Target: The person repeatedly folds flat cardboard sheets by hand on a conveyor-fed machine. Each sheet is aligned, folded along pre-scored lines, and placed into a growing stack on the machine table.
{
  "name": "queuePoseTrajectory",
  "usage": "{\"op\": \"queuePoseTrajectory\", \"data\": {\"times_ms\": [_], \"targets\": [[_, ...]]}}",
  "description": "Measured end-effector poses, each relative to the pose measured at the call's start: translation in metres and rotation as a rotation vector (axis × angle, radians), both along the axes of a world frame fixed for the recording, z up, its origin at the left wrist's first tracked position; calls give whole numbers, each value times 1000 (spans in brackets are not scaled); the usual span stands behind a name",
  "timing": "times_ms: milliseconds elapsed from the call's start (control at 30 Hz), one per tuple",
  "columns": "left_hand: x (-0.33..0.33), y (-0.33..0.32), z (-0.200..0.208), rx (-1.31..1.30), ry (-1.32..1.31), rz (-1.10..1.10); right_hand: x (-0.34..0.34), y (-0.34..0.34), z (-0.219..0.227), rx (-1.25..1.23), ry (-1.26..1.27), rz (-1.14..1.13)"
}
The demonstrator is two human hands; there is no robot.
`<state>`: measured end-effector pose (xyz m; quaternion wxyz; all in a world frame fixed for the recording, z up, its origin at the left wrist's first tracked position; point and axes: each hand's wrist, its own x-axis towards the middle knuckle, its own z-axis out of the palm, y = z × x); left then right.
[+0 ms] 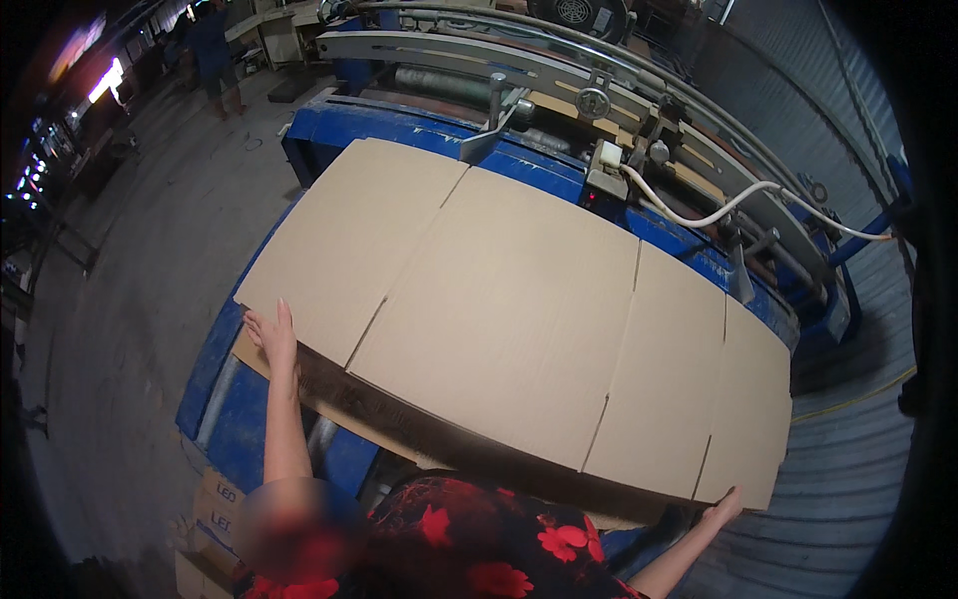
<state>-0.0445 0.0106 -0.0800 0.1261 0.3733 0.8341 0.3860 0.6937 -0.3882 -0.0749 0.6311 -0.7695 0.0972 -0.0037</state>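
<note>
A large brown cardboard sheet (pixel 499 290), slotted and creased into several panels, lies before me across a blue machine. Below its near edge is a dark shadowed side, and the edge of more cardboard (pixel 374 431) shows lower down. My left hand (pixel 271 334) rests against the sheet's near left corner, fingers stretched out and thumb pointing up. At the near right corner my right hand (pixel 720 509) holds the edge, with a fingertip on top and its other fingers partly hidden.
Beyond the sheet stands the blue machine (pixel 339 125) with rollers, metal guides (pixel 484 140) and a handwheel (pixel 592 102). A white cable (pixel 689 218) loops at its right. Printed cartons (pixel 215 514) are at lower left. A person (pixel 210 55) stands far left.
</note>
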Motion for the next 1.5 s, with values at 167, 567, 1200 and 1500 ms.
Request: {"op": "queuePoseTrajectory", "data": {"times_ms": [167,567,1200,1500], "targets": [[21,-6,83,626,-449,-417,5,10,5,258,64,72],[18,24,151,691,-907,-664,-35,22,47,836,10,83],[159,-30,67,445,547,-1423,-128,91,61,-1000,-1078,1102],[236,78,56,453,627,-1419,-43,213,51,-919,-1044,1096]]}}
